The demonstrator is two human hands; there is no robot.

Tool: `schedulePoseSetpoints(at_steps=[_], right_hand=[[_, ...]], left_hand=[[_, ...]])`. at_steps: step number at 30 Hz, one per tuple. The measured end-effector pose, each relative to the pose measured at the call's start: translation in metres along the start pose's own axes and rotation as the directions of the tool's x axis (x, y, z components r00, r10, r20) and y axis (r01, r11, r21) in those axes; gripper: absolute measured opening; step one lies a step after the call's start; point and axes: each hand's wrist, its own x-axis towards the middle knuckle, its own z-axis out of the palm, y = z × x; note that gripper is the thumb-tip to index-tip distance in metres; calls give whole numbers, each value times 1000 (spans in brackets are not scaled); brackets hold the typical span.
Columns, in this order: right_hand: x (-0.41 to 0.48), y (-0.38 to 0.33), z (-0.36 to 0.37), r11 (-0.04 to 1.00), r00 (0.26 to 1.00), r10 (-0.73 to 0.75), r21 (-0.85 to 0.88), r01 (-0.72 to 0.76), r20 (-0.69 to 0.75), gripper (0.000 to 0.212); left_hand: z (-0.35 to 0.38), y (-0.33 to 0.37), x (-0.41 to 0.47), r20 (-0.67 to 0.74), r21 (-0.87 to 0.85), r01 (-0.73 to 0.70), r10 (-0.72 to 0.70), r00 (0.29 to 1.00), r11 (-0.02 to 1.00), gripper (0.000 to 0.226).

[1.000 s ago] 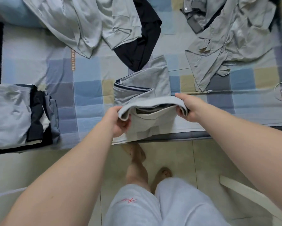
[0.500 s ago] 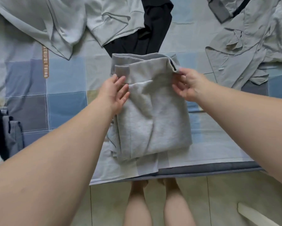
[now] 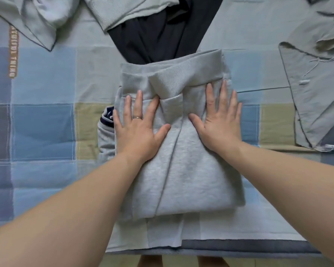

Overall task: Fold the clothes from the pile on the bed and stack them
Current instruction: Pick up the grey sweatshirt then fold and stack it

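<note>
L hand (image 3: 137,130) & R hand (image 3: 219,124) off top edge of grey garment (image 3: 191,170), now flat, palms down on it.

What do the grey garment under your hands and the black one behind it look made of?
Grey garment: probably thick sweatshirt knit, matte, fuzzy, ribbed at the far band. Black garment: thinner, smooth, matte cloth with soft folds; fibre unclear.

A brown lettered strip (image 3: 13,54) marks the checked bedspread (image 3: 42,132).

Pressing down flat with left hand (image 3: 138,132), centre-left of frame, and right hand (image 3: 219,124), centre-right; fingers (image 3: 138,105) straight, spread, forearms outstretched.
</note>
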Motion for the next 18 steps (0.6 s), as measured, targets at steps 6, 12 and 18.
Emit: schedulePoseSetpoints(at_steps=[6,12,18], right_hand=[[-13,10,-52,886,994,73,451,-103,84,113],[-11,25,-64,512,849,263,680,-525,459,63],[-21,22,-87,380,809,201,717,-584,552,38]], left_hand=[[-37,5,-11,-89,-203,345,-368,926,916,121],[-42,-14,-17,210,-568,714,-767,607,409,116],[-85,-22,-34,505,-709,684,-553,663,172,62]])
